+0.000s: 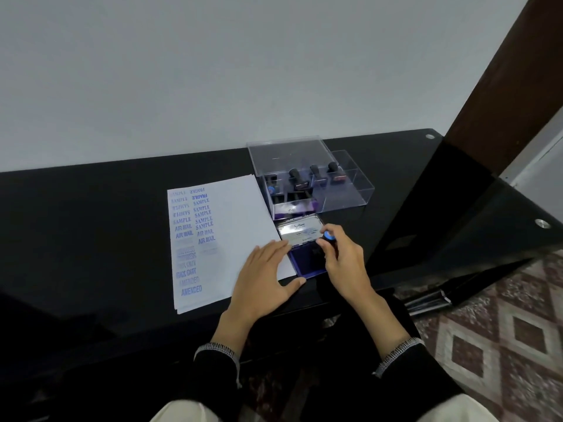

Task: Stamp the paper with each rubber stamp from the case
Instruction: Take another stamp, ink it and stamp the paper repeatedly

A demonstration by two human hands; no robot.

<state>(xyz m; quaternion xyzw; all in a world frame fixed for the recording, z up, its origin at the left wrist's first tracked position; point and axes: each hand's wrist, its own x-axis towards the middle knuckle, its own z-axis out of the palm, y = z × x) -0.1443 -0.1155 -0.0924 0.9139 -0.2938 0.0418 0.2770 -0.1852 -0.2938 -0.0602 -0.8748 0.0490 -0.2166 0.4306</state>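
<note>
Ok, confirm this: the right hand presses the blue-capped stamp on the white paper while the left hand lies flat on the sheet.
Not quite. In the head view the right hand holds the blue-capped black rubber stamp on the open purple ink pad, not on the white paper. The left hand does lie flat on the sheet.

Blue imprints run down the left edge of white paper (231, 220) on a glossy black desk (91, 214). A clear case (310, 175) holds black-handled stamps (297, 178); the ink pad (307, 258) is deep blue, the held stamp (329, 239) blue-capped. Brown-and-cream diamonds pattern the floor (493, 336).
</note>
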